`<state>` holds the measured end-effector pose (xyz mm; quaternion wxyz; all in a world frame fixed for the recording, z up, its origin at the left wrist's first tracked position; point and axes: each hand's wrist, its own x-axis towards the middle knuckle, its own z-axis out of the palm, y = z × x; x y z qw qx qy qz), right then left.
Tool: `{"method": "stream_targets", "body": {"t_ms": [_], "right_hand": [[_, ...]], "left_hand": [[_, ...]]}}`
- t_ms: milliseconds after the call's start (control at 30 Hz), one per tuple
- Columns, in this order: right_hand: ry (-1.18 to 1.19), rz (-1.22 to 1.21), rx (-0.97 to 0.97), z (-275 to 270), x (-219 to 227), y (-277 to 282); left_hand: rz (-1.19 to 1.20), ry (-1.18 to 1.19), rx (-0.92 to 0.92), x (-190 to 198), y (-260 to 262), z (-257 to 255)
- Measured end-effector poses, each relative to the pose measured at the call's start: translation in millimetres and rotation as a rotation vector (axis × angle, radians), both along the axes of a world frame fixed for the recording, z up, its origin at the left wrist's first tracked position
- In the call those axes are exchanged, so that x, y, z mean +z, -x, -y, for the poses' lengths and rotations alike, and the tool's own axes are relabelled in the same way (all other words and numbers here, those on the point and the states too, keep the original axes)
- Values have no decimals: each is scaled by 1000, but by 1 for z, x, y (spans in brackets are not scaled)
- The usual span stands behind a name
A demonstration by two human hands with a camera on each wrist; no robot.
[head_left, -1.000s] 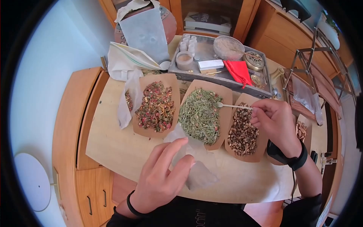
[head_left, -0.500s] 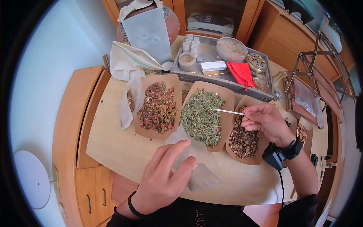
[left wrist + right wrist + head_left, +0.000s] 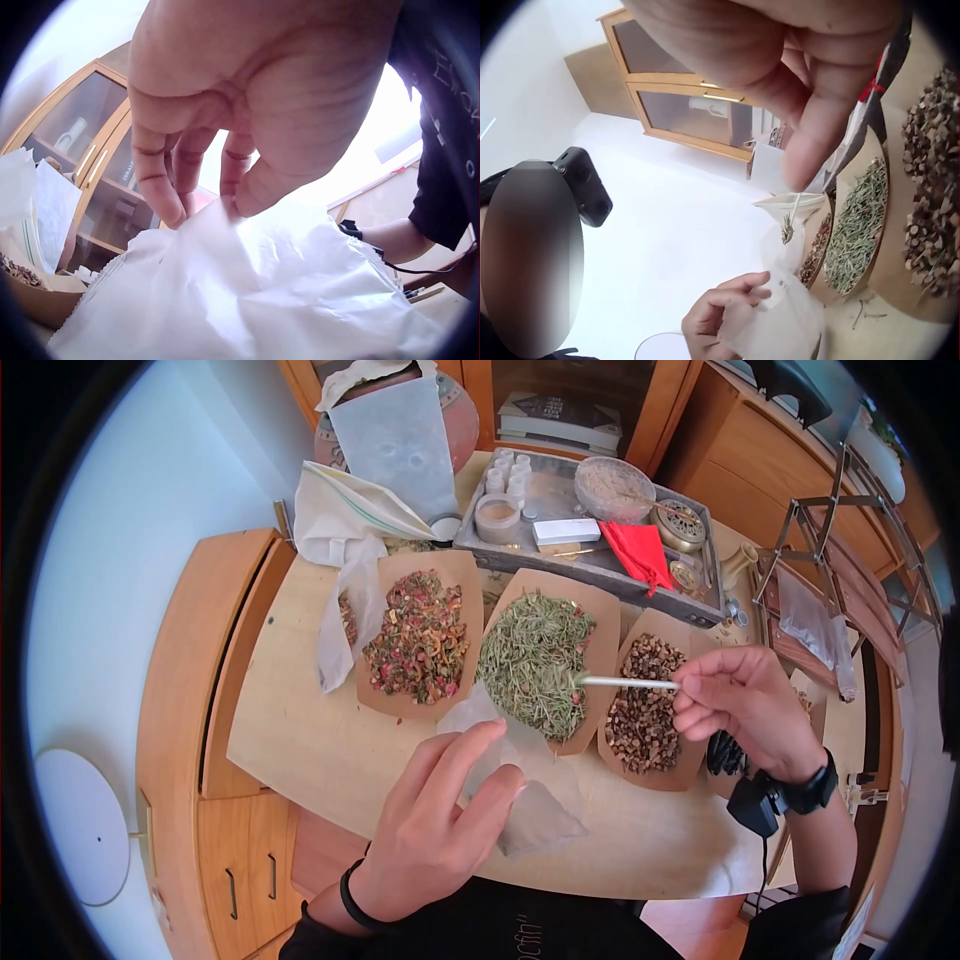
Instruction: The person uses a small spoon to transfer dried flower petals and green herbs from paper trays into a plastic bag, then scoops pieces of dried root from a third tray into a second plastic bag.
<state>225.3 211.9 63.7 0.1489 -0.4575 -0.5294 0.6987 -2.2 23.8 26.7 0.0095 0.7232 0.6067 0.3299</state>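
Observation:
My right hand [image 3: 745, 705] pinches the handle of a slim white spoon [image 3: 630, 682] between thumb and fingers. In the head view the spoon spans the tray of dark chopped pieces [image 3: 650, 715], its tip overlapping the tray of green dried herb [image 3: 535, 660]. A small tuft of green herb [image 3: 787, 229] shows at the spoon's end in the right wrist view. My left hand [image 3: 440, 805] pinches the top edge of a thin, translucent white bag [image 3: 217, 292], which hangs over the table's near side. Its inside is hidden.
A tray of reddish dried flower mix [image 3: 420, 645] stands at the left, beside a whitish bag [image 3: 350, 620]. Behind, a grey wooden tray [image 3: 490, 563] holds small bottles, a bowl [image 3: 613, 490] and a red pouch [image 3: 637, 553]. A folding rack [image 3: 830, 550] stands at the right.
My right hand with the spoon first shifted left, then back to the right and nearer the body, over the dark pieces. The left hand keeps its hold on the bag, nearly still.

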Motion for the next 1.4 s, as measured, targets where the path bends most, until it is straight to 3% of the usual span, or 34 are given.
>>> {"method": "stream_targets", "body": {"t_ms": [200,333,400,467,567,800,833,900,933,1000,1200,1400], "right_hand": [[25,37,73,27,22,2],[-143,78,142,50,25,4],[-497,111,184,57,32,5],[-499,86,133,52,32,4],[-819,138,3,25,14,8],[-1033,259,73,-20,-36,22],[-1030,257,76,-23,-38,23],[-518,123,28,-30,-42,26],[-517,122,29,-34,-43,26],[-293,100,74,-39,-45,24],[-48,20,22,-42,-50,20],[30,-51,-9,-44,-53,12]], "left_hand": [[-16,-10,-10,2,-2,0],[-12,-7,-7,1,-1,1],[-14,0,-4,2,-1,2],[-15,7,-1,2,-1,2],[3,9,-5,1,-1,1],[19,-8,29,-2,-1,2],[21,-8,32,-2,-1,2],[18,3,31,-1,-1,3],[15,9,28,0,0,3],[5,17,13,2,1,3],[0,25,-6,3,1,3],[-1,26,-15,4,-1,3]]}}
